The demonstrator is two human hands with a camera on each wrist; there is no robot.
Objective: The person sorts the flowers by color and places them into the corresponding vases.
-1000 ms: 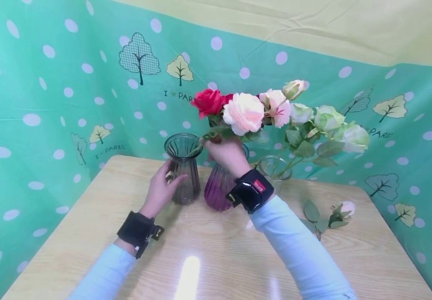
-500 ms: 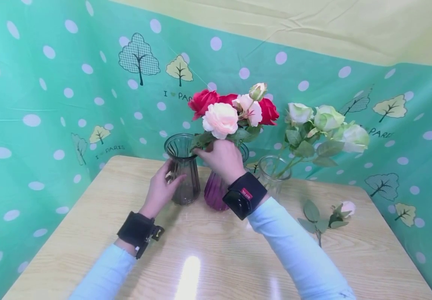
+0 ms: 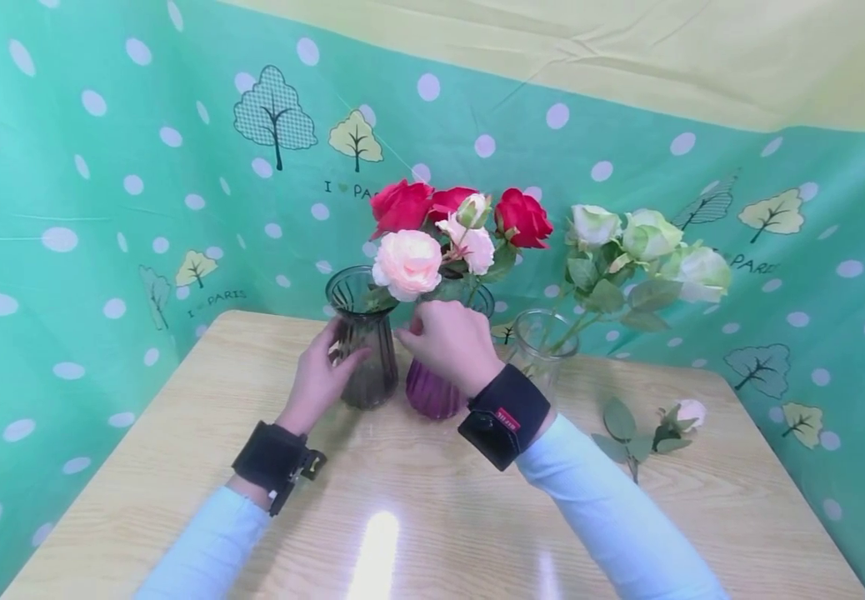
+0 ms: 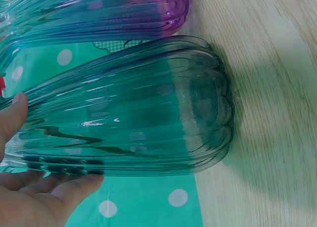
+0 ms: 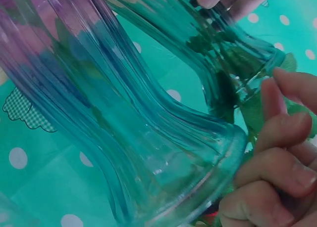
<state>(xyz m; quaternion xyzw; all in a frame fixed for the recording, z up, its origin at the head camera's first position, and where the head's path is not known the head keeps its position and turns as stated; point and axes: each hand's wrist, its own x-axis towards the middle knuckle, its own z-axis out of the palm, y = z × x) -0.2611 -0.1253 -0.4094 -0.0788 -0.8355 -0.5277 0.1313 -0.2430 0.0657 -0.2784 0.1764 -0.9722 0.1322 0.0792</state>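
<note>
My left hand (image 3: 320,367) holds the ribbed grey glass vase (image 3: 368,375), fingers and thumb around its side. In the left wrist view the vase (image 4: 133,108) stands on the tabletop, with dark streaks showing through the glass. My right hand (image 3: 455,342) is close by the rims of the grey and purple vases, fingers curled just under a pink rose spray (image 3: 407,265), pinching its stem, which is mostly hidden by the hand. Leaves of the spray overlap the grey vase's mouth (image 5: 247,98). Red roses (image 3: 524,218) stand in the purple-based vase (image 3: 432,387) beside it.
A clear glass vase (image 3: 545,346) with pale green roses (image 3: 650,235) stands to the right. One pale pink rose (image 3: 691,414) with leaves lies on the wooden table (image 3: 312,517). A green patterned cloth (image 3: 140,167) hangs behind.
The pink rose spray has moved left and down toward the grey vase, showing more of the red roses. My right hand has lowered slightly; my left hand keeps its hold on the vase.
</note>
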